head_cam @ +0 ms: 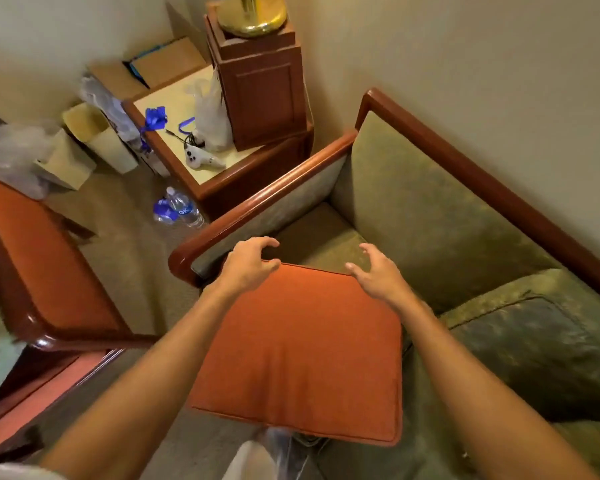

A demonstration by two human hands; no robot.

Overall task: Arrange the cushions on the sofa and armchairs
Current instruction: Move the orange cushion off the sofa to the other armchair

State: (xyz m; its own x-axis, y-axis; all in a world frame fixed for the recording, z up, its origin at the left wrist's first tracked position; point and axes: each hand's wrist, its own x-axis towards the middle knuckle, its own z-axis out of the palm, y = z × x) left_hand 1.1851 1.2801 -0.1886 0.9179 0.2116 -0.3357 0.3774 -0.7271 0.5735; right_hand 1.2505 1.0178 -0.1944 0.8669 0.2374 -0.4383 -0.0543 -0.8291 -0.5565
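Note:
A square orange cushion [302, 348] lies flat on the left end of the olive-green sofa [430, 216], and its near edge overhangs the seat front. My left hand [248, 263] is at the cushion's far left corner, fingers spread and loosely curved, gripping nothing. My right hand [376, 273] is over the far right corner, fingers likewise spread. I cannot tell whether either hand touches the fabric. A dark green cushion [537, 351] lies on the sofa seat to the right. An armchair with an orange seat [39, 258] stands at the left.
The sofa's wooden armrest [257, 209] runs just beyond my left hand. Behind it a side table [184, 161] carries a wooden lamp pedestal [260, 81], a plastic bag, blue ribbon and a white controller. Two water bottles [179, 209] lie on the carpet. Cardboard boxes and bags fill the corner.

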